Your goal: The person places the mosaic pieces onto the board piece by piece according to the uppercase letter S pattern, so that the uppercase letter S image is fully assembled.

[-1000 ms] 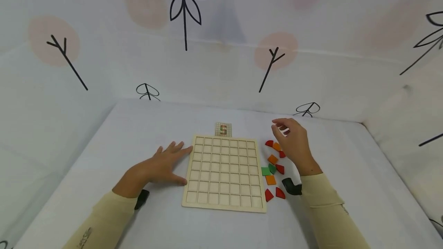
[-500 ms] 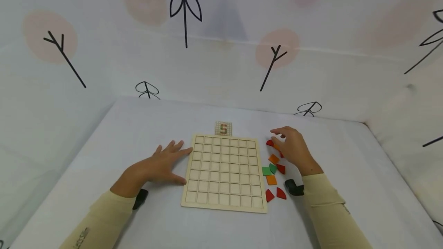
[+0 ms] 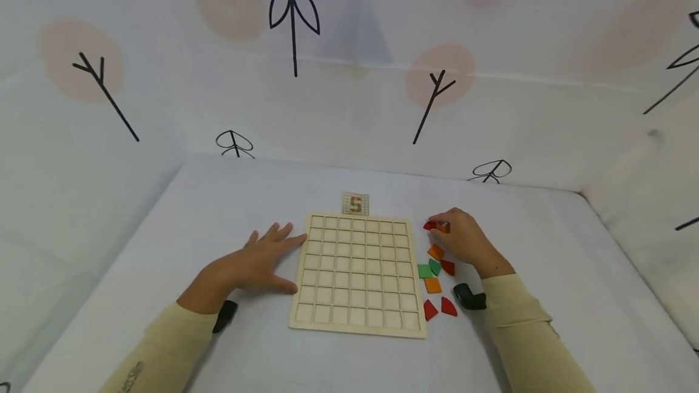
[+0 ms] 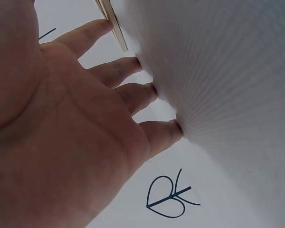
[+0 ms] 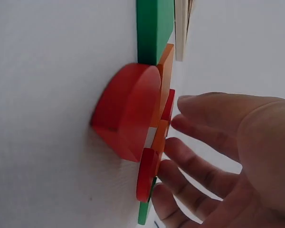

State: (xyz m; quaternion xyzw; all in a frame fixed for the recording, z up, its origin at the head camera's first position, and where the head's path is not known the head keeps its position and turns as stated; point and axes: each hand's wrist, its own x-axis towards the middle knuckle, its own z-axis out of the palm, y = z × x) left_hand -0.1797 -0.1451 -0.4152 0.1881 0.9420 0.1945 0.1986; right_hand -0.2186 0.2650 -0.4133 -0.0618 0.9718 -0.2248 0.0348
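White cloth [image 3: 246, 356] is covering the surface, pale yellow sleeves [image 3: 164, 344] lying across it to either side, nearer than the gridded board [image 3: 357, 281]. The left hand [image 3: 252, 265] is resting with fingers spread, nearly straight, thumb and forefinger touching the board's left edge; gripping nothing. To the board's right, red pieces [image 3: 448, 306], orange squares [image 3: 433, 285] and green pieces [image 3: 425, 271] are lying loose. Off its far right corner the right hand [image 3: 464, 235] is bending its fingers near a red wedge [image 3: 429, 226]; cannot tell whether it is pinching anything. Just beyond the board, a small card [image 3: 355, 204] is showing an S-like figure. Farther back, a pale cloth wall [image 3: 349, 120] is rising, bearing black plant drawings [image 3: 293, 35].
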